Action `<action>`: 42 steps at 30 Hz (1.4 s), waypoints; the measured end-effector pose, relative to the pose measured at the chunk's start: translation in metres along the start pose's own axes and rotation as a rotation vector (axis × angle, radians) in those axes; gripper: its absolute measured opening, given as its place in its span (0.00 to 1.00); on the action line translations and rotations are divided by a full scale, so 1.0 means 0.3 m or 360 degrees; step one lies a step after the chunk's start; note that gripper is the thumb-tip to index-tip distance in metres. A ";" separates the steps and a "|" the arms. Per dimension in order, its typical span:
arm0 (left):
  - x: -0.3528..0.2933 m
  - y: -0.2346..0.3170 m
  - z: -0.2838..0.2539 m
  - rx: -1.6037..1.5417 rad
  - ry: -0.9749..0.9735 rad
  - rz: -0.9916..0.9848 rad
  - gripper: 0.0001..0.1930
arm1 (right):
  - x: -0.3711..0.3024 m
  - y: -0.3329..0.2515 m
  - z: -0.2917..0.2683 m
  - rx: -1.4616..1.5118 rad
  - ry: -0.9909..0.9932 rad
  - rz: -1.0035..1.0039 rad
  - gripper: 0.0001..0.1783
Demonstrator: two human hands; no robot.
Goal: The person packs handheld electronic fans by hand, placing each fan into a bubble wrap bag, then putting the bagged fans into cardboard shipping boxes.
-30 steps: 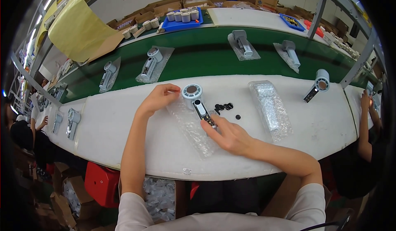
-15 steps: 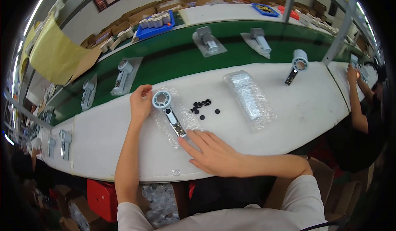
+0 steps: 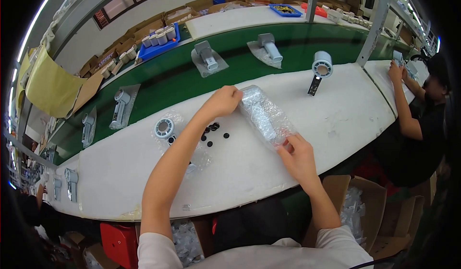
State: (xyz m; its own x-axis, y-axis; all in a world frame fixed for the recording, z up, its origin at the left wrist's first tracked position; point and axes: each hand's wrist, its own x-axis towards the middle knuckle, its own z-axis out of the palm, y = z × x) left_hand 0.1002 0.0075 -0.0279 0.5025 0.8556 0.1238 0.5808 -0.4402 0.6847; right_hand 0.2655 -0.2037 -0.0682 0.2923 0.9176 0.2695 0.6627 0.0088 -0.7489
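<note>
We stretch our left forearm diagonally up across the tabletop, over a handheld fan whose handle it partly hides. Our left grip sits palm down, thumb and fingertips drawn together on the far left corner of a bubble-wrapped package. Our right forearm rises steeply from the near edge, and our right grip pinches the package's near end between thumb and fingers. That one package lies on the tabletop between our hands, slanting away to the left.

We count one fan beneath our left forearm, on its own sheet of bubble wrap; one exposed-board fan farther right; two pale blue fans at the far left; and four wrapped fans along the green conveyor belt. Of the black discs, two lie apart; the rest overlap too closely for us to count.
</note>
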 end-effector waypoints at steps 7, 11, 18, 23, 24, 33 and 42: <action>0.021 0.060 0.039 -0.0785 -0.0116 -0.0382 0.06 | 0.021 0.059 0.013 -0.0155 0.0233 -0.0199 0.20; 0.019 0.026 0.029 -0.0669 0.0078 -0.0425 0.06 | -0.033 0.014 -0.069 0.0252 0.0064 0.0143 0.23; 0.041 -0.025 -0.044 0.0351 0.0068 -0.0276 0.12 | -0.177 -0.034 -0.295 0.0699 0.0612 0.0326 0.22; -0.085 0.075 0.057 0.0638 -0.0312 0.0388 0.29 | -0.109 -0.032 -0.281 0.0324 0.0910 -0.0326 0.25; -0.138 0.017 0.115 0.0811 -0.0430 0.0588 0.30 | -0.071 -0.019 -0.258 0.0344 0.0785 -0.0403 0.25; -0.368 0.239 -0.038 0.1175 0.0374 -0.0309 0.14 | 0.176 0.110 -0.028 -0.0294 -0.0259 -0.0361 0.21; -0.387 -0.021 -0.144 0.0361 0.0051 -0.0978 0.15 | 0.474 0.112 -0.048 0.0168 -0.1028 0.0242 0.27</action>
State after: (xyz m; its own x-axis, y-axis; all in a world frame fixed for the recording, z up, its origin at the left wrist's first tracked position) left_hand 0.0105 -0.0773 -0.0155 0.0190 0.9757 -0.2181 0.8785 0.0878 0.4695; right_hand 0.3392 -0.0787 -0.0463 -0.1161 0.9648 -0.2359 0.5661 -0.1309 -0.8139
